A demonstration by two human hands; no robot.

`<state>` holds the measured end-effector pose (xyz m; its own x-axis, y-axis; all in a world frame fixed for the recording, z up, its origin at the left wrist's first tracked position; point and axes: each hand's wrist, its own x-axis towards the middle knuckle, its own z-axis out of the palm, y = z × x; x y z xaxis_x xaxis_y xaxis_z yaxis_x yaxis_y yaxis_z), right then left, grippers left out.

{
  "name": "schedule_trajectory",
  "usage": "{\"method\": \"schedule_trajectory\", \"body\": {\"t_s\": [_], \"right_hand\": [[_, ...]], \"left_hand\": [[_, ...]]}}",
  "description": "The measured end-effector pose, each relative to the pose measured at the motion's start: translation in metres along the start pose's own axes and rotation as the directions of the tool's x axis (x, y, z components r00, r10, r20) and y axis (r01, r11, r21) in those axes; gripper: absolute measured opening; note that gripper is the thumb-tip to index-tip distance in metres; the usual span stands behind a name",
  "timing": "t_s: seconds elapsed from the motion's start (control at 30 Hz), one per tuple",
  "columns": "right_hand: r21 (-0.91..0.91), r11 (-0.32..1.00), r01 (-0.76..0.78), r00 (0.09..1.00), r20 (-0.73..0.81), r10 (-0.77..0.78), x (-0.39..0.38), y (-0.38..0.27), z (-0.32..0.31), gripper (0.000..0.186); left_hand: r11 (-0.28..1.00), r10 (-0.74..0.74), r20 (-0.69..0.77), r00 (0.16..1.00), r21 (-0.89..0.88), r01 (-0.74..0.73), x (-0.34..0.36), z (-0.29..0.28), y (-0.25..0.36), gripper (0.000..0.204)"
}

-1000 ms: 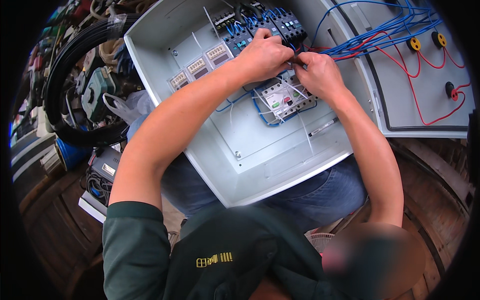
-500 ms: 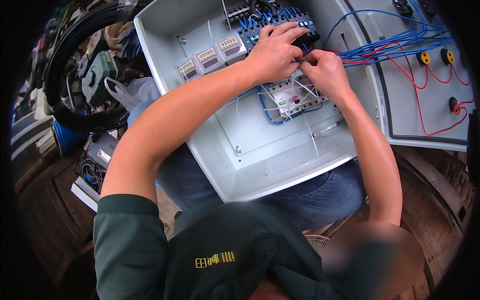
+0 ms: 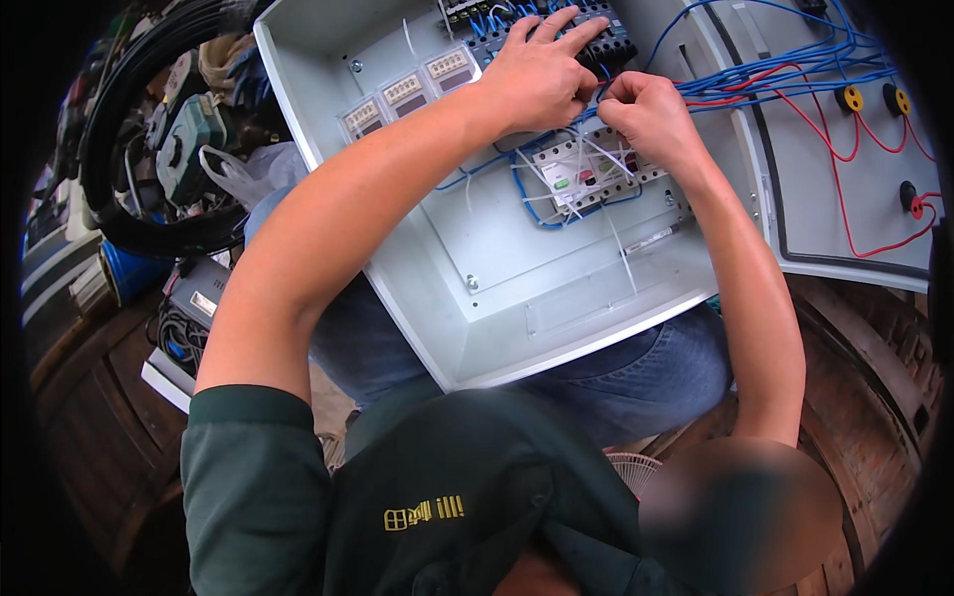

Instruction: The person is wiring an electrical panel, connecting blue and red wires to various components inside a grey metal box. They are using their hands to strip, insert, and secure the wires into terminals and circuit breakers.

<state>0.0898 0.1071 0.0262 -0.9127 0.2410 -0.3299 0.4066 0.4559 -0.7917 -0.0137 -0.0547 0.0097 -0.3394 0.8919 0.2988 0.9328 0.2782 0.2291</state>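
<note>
My left hand (image 3: 545, 79) lies over the black switching devices (image 3: 616, 50) at the top of a pale metal enclosure (image 3: 382, 248), fingers spread, thumb bent down by the blue wires (image 3: 735, 89). Just right of it, my right hand (image 3: 646, 121) is pinched among the wires; whatever its fingertips grip is hidden. Below both hands sits a white breaker module (image 3: 566, 174) with white cable ties across it. Clear-covered counters (image 3: 402, 90) stand left of the hands. A slim marker-like item (image 3: 651, 238) lies inside near the right wall.
The open door (image 3: 815, 199) at right carries yellow and red round fittings with red wires. At left are a black cable coil (image 3: 109, 189), green tool case (image 3: 189, 149), plastic bag (image 3: 253, 174) and blue drum (image 3: 124, 268). The enclosure rests on my jeans-clad legs (image 3: 636, 368).
My left hand has moved up and spread its fingers over the black devices. My right hand has shifted slightly right and up, still pinched. The enclosure sits a little higher in view.
</note>
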Motion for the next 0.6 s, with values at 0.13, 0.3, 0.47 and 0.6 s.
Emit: {"method": "schedule_trajectory", "body": {"t_s": [0.13,0.3,0.47,0.6], "right_hand": [[0.016,0.999,0.052,0.998,-0.033,-0.052,0.006,0.008,0.006,0.018],[0.1,0.995,-0.009,1.0,-0.007,0.01,0.01,0.016,0.006,0.019],[0.132,0.991,-0.017,1.0,0.013,0.016,0.004,0.008,0.002,0.018],[0.249,0.968,-0.032,0.999,0.05,0.02,-0.001,-0.004,-0.003,0.017]], "left_hand": [[0.997,-0.034,0.178,0.983,-0.062,0.046,-0.005,0.001,-0.002,0.015],[0.994,-0.107,0.146,0.984,-0.021,0.111,-0.002,0.008,0.009,0.016],[0.991,-0.115,0.286,0.951,-0.035,0.131,0.001,-0.012,0.011,0.022],[0.989,-0.062,0.149,0.987,0.142,0.04,-0.006,0.004,0.008,0.016]]}}
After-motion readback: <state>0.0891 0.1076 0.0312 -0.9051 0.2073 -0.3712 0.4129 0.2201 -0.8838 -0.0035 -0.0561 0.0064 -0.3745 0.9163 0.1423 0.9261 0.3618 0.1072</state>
